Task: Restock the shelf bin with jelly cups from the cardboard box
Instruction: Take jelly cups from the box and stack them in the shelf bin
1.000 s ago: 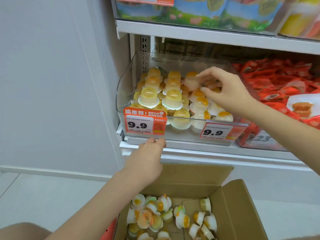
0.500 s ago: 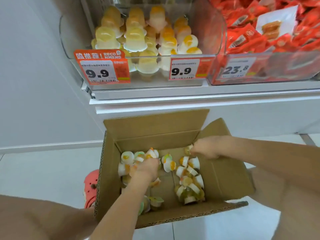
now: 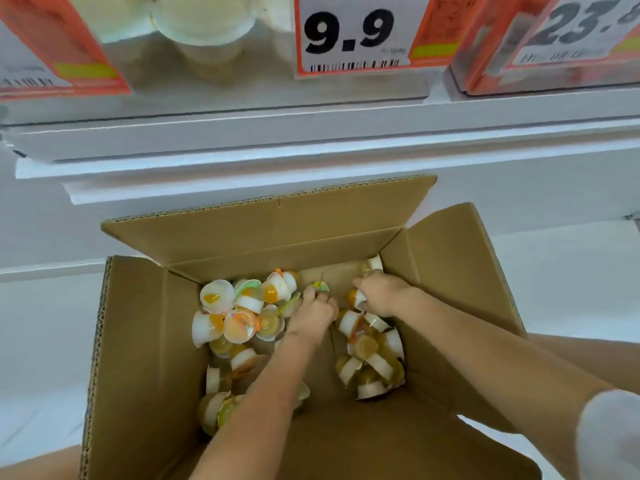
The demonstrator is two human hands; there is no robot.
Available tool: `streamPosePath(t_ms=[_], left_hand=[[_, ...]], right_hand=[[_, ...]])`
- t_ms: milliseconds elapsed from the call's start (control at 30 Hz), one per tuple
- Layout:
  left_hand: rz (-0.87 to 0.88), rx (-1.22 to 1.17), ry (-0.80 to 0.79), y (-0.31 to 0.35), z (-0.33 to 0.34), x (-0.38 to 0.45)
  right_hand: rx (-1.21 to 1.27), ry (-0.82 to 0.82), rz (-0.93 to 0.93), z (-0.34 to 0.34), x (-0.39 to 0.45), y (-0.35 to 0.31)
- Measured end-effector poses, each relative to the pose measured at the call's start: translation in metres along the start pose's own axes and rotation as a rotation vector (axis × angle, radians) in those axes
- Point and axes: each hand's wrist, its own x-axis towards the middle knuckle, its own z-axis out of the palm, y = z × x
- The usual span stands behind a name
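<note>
Though both hands reach among jelly cups (image 3: pixel 239 323), left hand (image 3: pixel 313 315) grip unclear; right hand (image 3: pixel 379 294) clutches one.

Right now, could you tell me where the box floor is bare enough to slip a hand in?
Bare floor in the cardboard box runs between the left hand and right hand, toward the near wall. Jelly cups crowd the left cluster and right cluster.

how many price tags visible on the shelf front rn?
3. One orange tag at far left, cropped; one reading 9.9 at centre above the cardboard box; one reading 23-something at right, cut off by the frame. More may lie outside the view.
</note>
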Motion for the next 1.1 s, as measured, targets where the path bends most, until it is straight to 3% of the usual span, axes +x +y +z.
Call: streamPosePath(t_ms=[167, 267, 367, 500, 567, 667, 767, 1000, 1100], left_hand=[[0.039, 0.035, -0.004, -0.004, -0.001, 0.007], [0.000, -0.148, 0.014, -0.012, -0.007, 0.004], [-0.159, -0.762, 0.041, -0.026, -0.029, -0.011], [-0.345, -1.745, -0.073, -0.041, -0.094, -0.051], [-0.337, -2.035, -0.133, -0.046, -0.128, -0.075], [-0.285, -2.026, -0.103, -0.049, -0.176, -0.119], [-0.219, -1.960, -0.093, -0.046, -0.216, -0.165], [0.116, -2.190, -0.080, -0.026, -0.254, -0.223], [0.214, -2.259, -0.058, -0.012, -0.252, -0.224]], right_hand=[[0.113, 0.030, 0.131, 0.004, 0.013, -0.006], [0.095, 0.098, 0.165, 0.006, 0.011, -0.013], [0.276, 0.201, 0.198, -0.012, -0.005, -0.018], [0.938, 0.271, 0.187, -0.064, -0.051, -0.022], [1.249, 0.206, 0.105, -0.088, -0.083, -0.027], [1.473, 0.103, -0.042, -0.120, -0.141, -0.035], [1.477, 0.106, -0.161, -0.144, -0.205, -0.043], [1.702, 0.529, -0.500, -0.177, -0.288, -0.067], [1.477, 0.762, -0.545, -0.170, -0.292, -0.083]])
